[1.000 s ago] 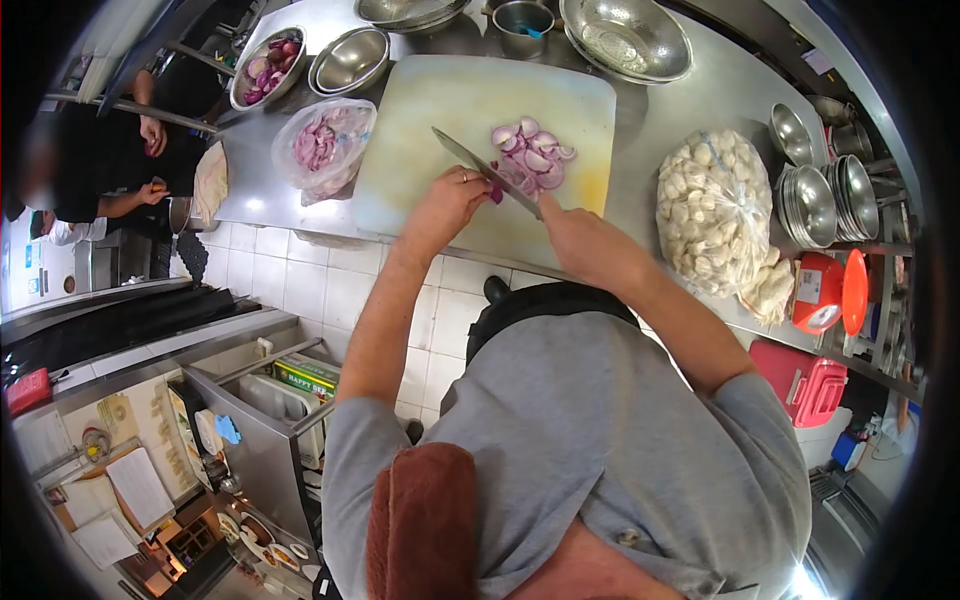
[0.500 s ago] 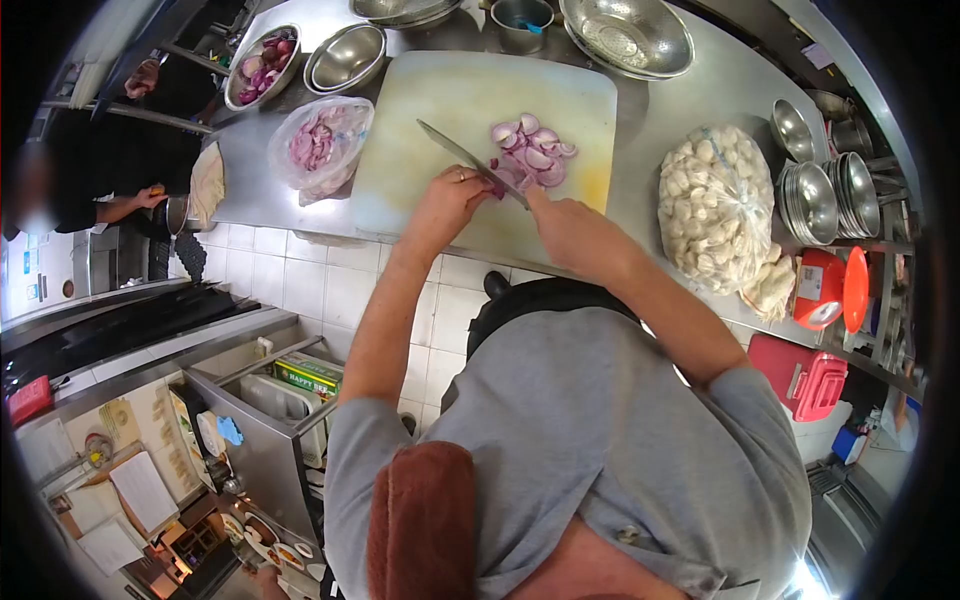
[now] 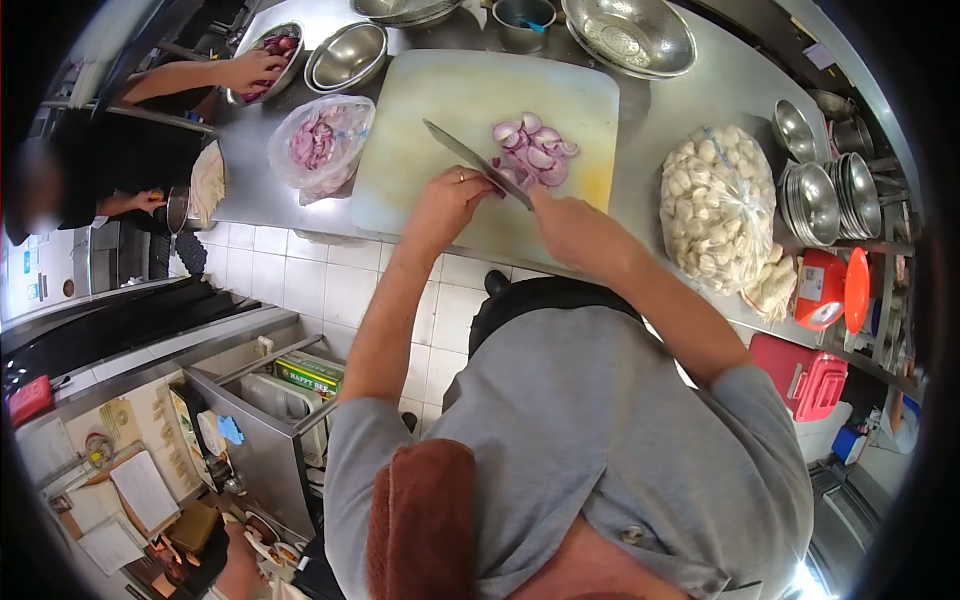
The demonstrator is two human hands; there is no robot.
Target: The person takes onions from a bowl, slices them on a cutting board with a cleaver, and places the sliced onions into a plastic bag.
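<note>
A knife [image 3: 455, 150] lies slantwise over the cutting board [image 3: 420, 85], its tip toward the far left. My right hand [image 3: 575, 230] is closed around its handle near the board's front edge. Beside the blade, my left hand [image 3: 450, 203] has its fingers bent and pressed together on a piece of red onion, mostly hidden by fingers and knife. Just beyond the blade rests a loose heap of sliced red onion [image 3: 540, 155]. To the left of the board, an open plastic bag [image 3: 350, 125] holds more cut onion.
A co-worker's hand [image 3: 255, 72] reaches into a bowl of red onions [image 3: 292, 78]. Metal bowls [image 3: 350, 55] and a colander [image 3: 675, 60] stand along the far side. A big bag of garlic [image 3: 715, 210] sits right, near stacked bowls [image 3: 810, 205] and a red container [image 3: 820, 290].
A co-worker's arm has come in from the left, its hand now in the onion bowl. My hands and the knife have barely moved. Another person's arm shows more at the lower left.
</note>
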